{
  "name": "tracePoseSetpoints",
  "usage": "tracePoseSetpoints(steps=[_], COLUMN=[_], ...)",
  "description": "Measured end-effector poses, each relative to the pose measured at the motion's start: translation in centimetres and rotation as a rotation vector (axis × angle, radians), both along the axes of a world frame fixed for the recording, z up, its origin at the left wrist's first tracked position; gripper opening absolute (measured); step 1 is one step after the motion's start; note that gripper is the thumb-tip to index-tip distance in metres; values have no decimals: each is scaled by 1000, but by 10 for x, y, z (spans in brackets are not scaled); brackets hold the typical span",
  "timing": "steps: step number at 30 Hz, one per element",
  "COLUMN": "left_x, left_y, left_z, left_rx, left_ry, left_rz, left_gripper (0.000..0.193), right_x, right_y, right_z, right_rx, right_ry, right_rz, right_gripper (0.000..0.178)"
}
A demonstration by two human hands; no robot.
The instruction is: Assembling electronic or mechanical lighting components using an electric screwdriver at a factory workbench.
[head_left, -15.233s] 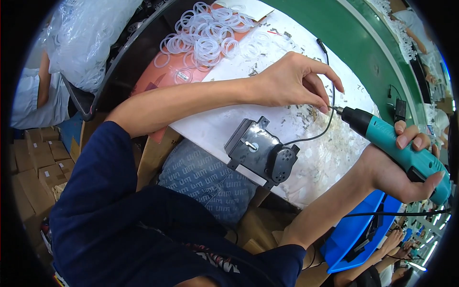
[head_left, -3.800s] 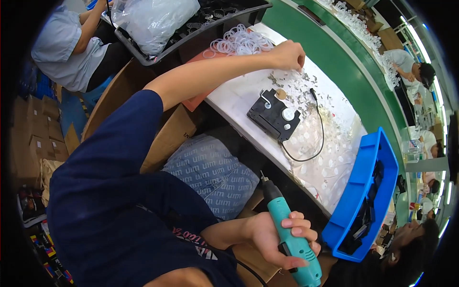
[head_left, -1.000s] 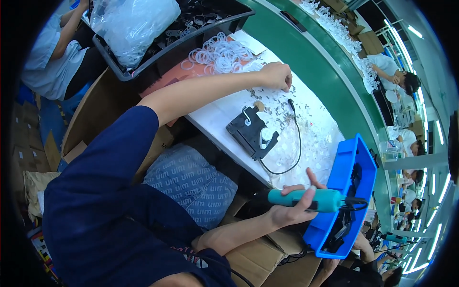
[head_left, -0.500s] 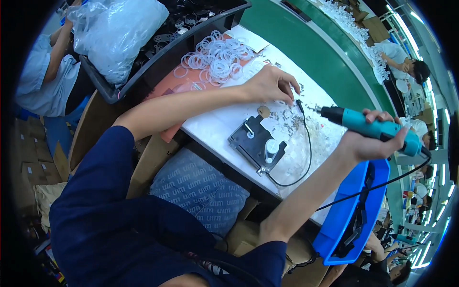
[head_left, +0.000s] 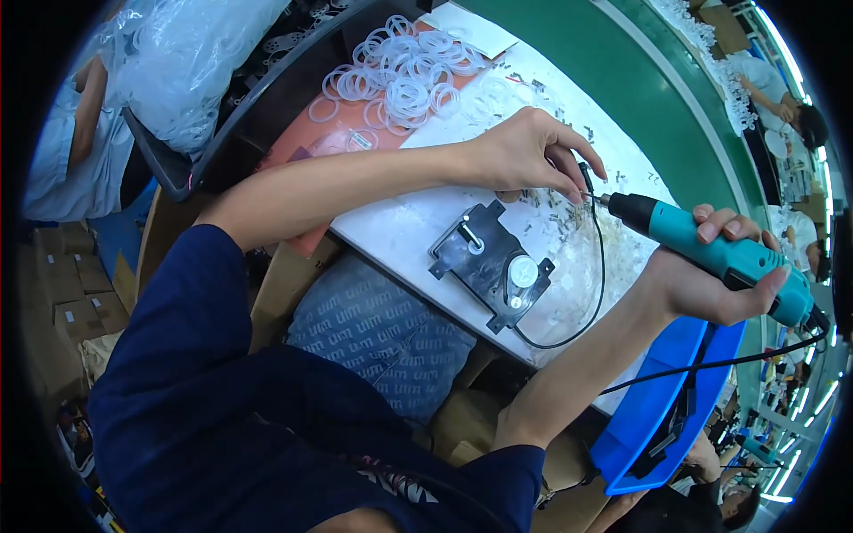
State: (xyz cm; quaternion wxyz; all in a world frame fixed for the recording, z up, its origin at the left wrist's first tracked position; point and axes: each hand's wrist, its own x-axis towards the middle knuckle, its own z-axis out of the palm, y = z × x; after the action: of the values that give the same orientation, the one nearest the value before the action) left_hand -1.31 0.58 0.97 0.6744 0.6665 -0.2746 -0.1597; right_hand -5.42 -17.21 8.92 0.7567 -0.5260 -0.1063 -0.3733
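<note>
A teal electric screwdriver [head_left: 689, 235] with a black nose is gripped in my right hand [head_left: 702, 284], its bit directed left. My left hand [head_left: 542, 158] is closed in a pinch, its fingertips at the tip of the bit; what they hold there is too small to make out. Below that hand lies a black plastic assembly [head_left: 489, 265] on the white table [head_left: 391, 222], touched by neither hand. It carries a bent metal lever and a white round knob. A thin black cable [head_left: 601, 284] runs from it, curving up to a plug beside my left fingertips.
Many small metal pieces [head_left: 560, 222] lie scattered on the table. Clear plastic rings [head_left: 404, 84] are heaped at the back left, by a black bin [head_left: 258, 107] with a plastic bag [head_left: 178, 71]. A blue bin [head_left: 622, 435] stands at the right. Other people sit nearby.
My left hand has moved right and the screwdriver has come slightly down, so the left fingertips now meet the bit. The view has shifted a little; the assembly stays on the table.
</note>
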Motion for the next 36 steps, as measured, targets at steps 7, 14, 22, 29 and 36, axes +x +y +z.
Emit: tracePoseSetpoints(steps=[7,14,22,29,36], left_x=[0,1,-2,-2,-2], left_y=[0,-3,-6,-4,-2], left_z=[-6,-10,-6,-10,-10], left_rx=[-37,-35,-32,-27,3], left_ry=[37,-121,-146,-128,-199], left_rz=[-49,-44,-95,-127,-84], left_gripper=[47,53,59,59,56], right_x=[-3,-4,-3,-5,-2], right_y=[-1,0,4,-4,4], right_z=[-2,-1,-2,-3,-4], right_rx=[5,-11,39,61,75], right_ry=[-22,1,-5,-53,-4], right_rz=[-2,-33,-54,-22,8], right_gripper=[39,39,37,41,39])
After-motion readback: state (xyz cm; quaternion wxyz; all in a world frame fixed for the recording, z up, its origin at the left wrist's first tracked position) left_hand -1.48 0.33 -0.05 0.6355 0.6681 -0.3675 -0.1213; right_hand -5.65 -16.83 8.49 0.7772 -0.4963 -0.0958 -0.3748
